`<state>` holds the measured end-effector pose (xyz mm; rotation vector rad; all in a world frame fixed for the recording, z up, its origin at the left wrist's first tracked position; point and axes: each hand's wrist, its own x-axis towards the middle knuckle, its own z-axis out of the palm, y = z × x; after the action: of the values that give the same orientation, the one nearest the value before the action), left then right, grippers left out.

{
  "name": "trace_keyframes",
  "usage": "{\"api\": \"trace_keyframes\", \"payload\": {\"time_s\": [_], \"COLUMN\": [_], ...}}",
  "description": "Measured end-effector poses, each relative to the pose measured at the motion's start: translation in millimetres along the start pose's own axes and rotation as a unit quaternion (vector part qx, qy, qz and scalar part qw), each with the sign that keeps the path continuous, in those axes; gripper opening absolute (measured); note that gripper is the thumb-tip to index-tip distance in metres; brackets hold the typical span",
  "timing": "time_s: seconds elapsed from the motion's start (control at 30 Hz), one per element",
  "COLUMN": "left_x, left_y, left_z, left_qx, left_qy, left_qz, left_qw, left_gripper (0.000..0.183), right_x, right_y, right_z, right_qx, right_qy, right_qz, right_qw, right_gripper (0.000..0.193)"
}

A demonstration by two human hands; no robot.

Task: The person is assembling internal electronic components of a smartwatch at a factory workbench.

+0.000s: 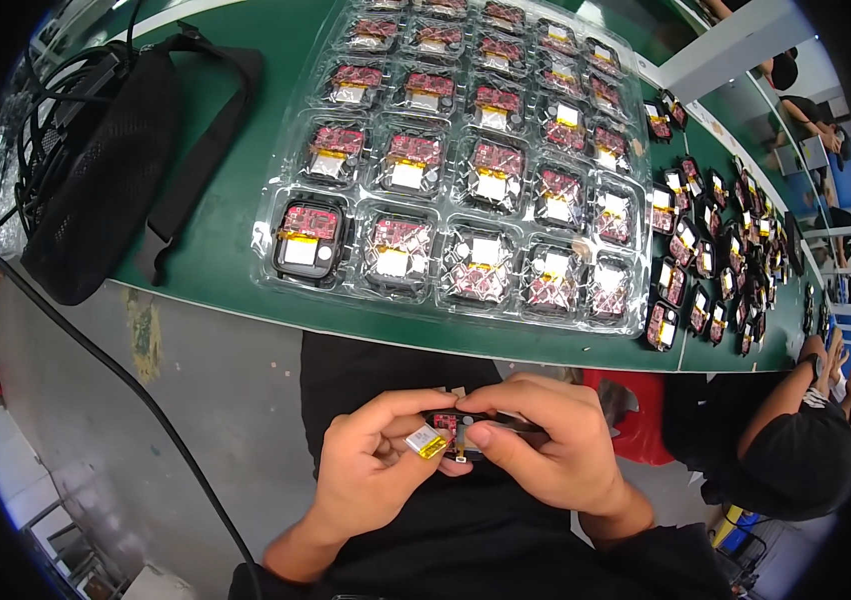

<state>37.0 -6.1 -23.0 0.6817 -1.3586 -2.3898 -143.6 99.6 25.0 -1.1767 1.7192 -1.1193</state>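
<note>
Over my lap, just off the table's near edge, both hands are closed around a small black device housing with a red circuit board [445,424]. My left hand [371,470] grips its left side, fingertips on the top rim. A silver battery pouch with yellow tape [428,441] sticks out tilted by my left thumb. From the other side my right hand [556,440] pinches the housing, index finger at the top and thumb over the board. A thin dark strip shows under the right fingers; its kind is unclear. A small connector end [462,460] hangs at the lower edge.
A clear plastic tray [264,270] of similar red-board devices covers much of the green table [216,295]. Many loose units [686,245] lie to its right. A black mesh bag [106,200] and cables are at left. A co-worker [796,450] sits right, beside a red stool [636,410].
</note>
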Motion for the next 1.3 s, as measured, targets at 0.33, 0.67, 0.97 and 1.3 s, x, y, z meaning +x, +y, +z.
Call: {"api": "trace_keyframes", "payload": {"time_s": [0.33,0.67,0.97,1.3], "left_x": [-1.9,-5.3,-4.0,-3.4], "left_y": [-1.3,-1.7,2.1,5.8], "left_z": [4.0,-0.1,-0.4,0.1], "left_qx": [-0.001,0.224,0.364,0.410], "left_qy": [0.032,0.124,0.162,0.152], "left_qz": [-0.002,0.102,0.195,0.212], "left_qw": [0.999,0.961,0.896,0.874], "left_gripper": [0.034,0.040,0.038,0.039], "right_x": [-1.0,-20.5,-10.5,-1.0], "right_y": [6.9,-6.8,-6.7,-2.3], "right_z": [2.1,-21.3,-10.3,-12.4], "right_qx": [-0.022,-0.254,-0.383,-0.407], "right_qy": [-0.011,-0.071,0.002,-0.008], "right_qz": [-0.025,-0.068,-0.213,-0.236], "right_qw": [0.999,0.962,0.899,0.882], "right_gripper": [0.030,0.043,0.022,0.017]}}
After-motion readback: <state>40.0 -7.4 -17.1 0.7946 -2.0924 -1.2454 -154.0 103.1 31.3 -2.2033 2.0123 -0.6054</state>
